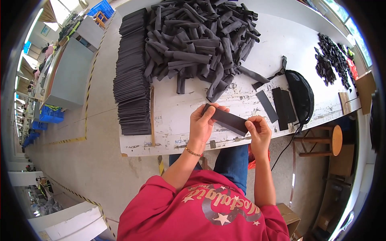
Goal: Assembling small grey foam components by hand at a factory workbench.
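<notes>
Near the loose strip heap [197, 36], left hand [203, 123] and right hand [259, 131] pinch a dark fabric strip [228, 120] by its ends; tension it evenly.

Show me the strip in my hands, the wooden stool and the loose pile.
Strip [229, 121], head view: middle of its face.
Stool [337, 140], head view: round seat.
Pile [197, 38], head view: around its middle.
</notes>
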Available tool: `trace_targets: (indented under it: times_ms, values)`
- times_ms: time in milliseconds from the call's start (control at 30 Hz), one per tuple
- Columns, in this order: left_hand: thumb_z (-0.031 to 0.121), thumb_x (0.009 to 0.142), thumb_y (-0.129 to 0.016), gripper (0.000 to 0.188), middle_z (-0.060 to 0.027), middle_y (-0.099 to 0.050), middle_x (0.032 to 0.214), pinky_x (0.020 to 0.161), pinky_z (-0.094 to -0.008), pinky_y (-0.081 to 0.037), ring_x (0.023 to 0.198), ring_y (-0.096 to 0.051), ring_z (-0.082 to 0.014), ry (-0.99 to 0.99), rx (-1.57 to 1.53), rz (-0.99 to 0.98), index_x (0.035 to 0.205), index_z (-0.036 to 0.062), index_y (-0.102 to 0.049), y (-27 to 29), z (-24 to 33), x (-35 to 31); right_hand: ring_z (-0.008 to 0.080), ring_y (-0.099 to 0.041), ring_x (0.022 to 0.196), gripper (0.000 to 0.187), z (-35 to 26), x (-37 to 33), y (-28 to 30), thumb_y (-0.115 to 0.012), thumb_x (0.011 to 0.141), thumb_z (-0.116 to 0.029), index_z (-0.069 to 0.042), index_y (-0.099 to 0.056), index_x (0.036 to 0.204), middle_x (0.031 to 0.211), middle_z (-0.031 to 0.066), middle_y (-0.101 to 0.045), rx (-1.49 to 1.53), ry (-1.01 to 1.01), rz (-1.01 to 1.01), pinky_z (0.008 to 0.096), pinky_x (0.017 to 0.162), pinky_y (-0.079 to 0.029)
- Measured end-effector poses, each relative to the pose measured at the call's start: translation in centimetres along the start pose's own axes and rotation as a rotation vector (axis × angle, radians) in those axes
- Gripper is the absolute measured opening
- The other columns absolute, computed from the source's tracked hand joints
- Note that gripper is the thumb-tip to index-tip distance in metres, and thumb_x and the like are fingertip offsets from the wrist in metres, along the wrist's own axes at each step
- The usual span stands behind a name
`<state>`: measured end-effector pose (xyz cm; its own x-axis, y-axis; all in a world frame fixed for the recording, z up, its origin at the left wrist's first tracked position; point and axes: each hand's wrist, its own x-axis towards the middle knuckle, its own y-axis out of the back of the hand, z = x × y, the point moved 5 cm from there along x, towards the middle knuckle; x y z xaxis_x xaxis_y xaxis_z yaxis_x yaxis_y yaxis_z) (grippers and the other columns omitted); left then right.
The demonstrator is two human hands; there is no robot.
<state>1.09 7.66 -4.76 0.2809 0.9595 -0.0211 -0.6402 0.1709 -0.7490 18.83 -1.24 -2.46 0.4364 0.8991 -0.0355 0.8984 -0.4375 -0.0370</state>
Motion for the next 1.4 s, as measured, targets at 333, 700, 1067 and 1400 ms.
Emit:
trace_targets:
  times_ms: [333, 700, 1067, 1400]
  values:
    - [0.027, 0.105, -0.04, 0.035, -0.0186, -0.069, 0.094, 0.084, -0.0408, -0.057, 0.088, -0.069, -0.0302, -0.147, -0.211, 0.353, 0.094, -0.0007, -0.058, 5.4, 1.7, 2.6, 0.0182, -0.055, 0.074, 0.019, -0.6, -0.7, 2.1, -0.069, 0.079, 0.01, -0.002, -0.058, 0.089, 0.086, 0.0074, -0.06, -0.287, 0.43, 0.151, 0.0275, 0.072, -0.046]
    - [0.014, 0.089, -0.071, 0.023, -0.0117, -0.068, 0.091, 0.069, -0.0352, -0.059, 0.078, -0.069, -0.0213, 0.272, 0.053, 0.187, 0.1, -0.0038, -0.063, -0.2, -2.2, -0.6, 0.0283, -0.057, 0.092, 0.033, -4.3, -2.7, -2.3, -0.077, 0.071, -0.003, -0.008, -0.069, 0.103, 0.104, 0.008, -0.061, -0.785, 0.987, -0.124, 0.0403, 0.08, -0.048]
    - [0.012, 0.087, -0.072, 0.022, -0.0101, -0.069, 0.087, 0.066, -0.0308, -0.059, 0.07, -0.067, -0.0162, 0.213, 0.223, 0.111, 0.1, -0.0049, -0.067, -0.5, -2.8, -1.1, 0.0048, -0.055, 0.072, 0.021, 3.6, -0.6, -0.8, -0.06, 0.098, -0.018, 0.001, -0.068, 0.099, 0.082, -0.0004, -0.065, 0.223, -0.168, -0.043, 0.0209, 0.064, -0.046]
    - [0.01, 0.089, -0.069, 0.018, -0.0123, -0.07, 0.081, 0.061, -0.0293, -0.059, 0.064, -0.068, -0.0188, 0.45, 0.336, -0.079, 0.094, -0.0075, -0.068, 0.0, -3.5, -1.9, 0.008, -0.058, 0.07, 0.024, 4.8, -0.8, -0.9, -0.06, 0.098, -0.022, 0.0, -0.067, 0.098, 0.082, 0.002, -0.065, 0.308, -0.32, -0.09, 0.0226, 0.064, -0.047]
